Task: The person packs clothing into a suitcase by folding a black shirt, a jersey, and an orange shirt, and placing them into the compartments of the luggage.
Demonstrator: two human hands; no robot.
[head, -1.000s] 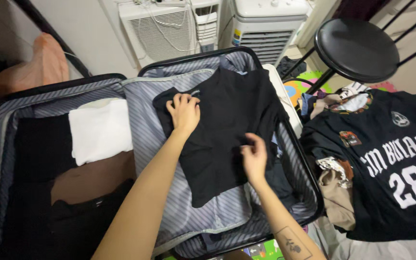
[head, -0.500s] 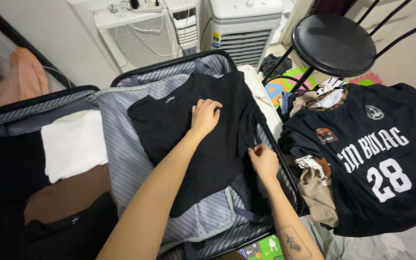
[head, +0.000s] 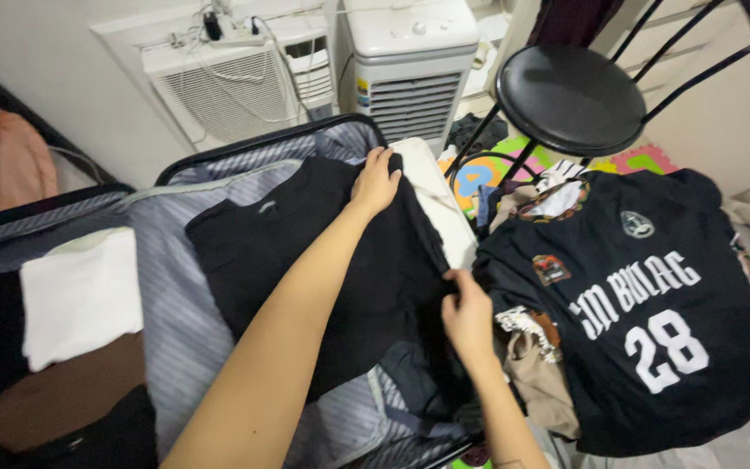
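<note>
A black shirt lies spread over the striped grey lining of an open suitcase. My left hand rests on the shirt's far right corner, fingers curled over its edge near the suitcase's back rim. My right hand pinches the shirt's right edge beside the suitcase's right wall. A folded white garment, a brown one and black clothes lie in the suitcase's left half.
A pile of clothes topped by a black jersey with white lettering lies to the right. A black round stool stands behind it. Two white air-cooling units stand against the back wall. A peach cloth hangs far left.
My left hand slid from the shirt's collar area across to its far right corner. My right hand moved right to the shirt's edge. The view shifted right.
</note>
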